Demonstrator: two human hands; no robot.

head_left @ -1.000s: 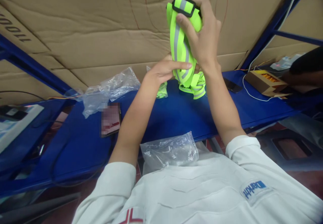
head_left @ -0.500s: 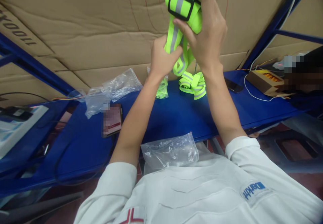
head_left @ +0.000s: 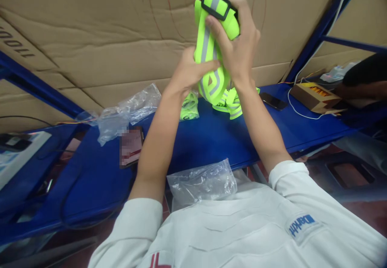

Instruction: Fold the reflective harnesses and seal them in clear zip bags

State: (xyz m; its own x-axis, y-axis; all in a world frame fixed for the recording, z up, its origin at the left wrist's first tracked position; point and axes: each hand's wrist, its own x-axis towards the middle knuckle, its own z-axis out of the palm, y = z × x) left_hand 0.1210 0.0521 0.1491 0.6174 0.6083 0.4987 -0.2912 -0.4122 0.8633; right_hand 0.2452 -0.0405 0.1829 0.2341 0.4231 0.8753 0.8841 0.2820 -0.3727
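Observation:
Both hands grip a folded neon-yellow reflective strap (head_left: 205, 44) with a grey stripe, held up in front of the cardboard. My right hand (head_left: 238, 42) is closed round its upper end, thumb just under a black plastic buckle (head_left: 215, 3). Lower down, my left hand (head_left: 190, 68) pinches the strap's folds, with the thumb across them and the other fingers hidden. The bottom of the strap hangs in a loop. Behind it on the blue table (head_left: 208, 139) lies another bundled reflective strap (head_left: 234, 102). A clear bag with neon-yellow material (head_left: 190, 106) sits beside my left forearm.
Clear plastic bags (head_left: 133, 109) and a phone (head_left: 131, 146) lie at left. Another plastic bag (head_left: 202, 181) rests against my shirt. At right are a dark phone (head_left: 273, 101), an open cardboard box (head_left: 316, 97), a white cable (head_left: 302, 114) and another person's arm (head_left: 359, 88). Cardboard (head_left: 105, 30) stands behind.
My right hand and the buckle end have come slightly down and left. The strap's lower loop has dropped and swung left, covering part of the bundle behind. My left hand keeps its hold.

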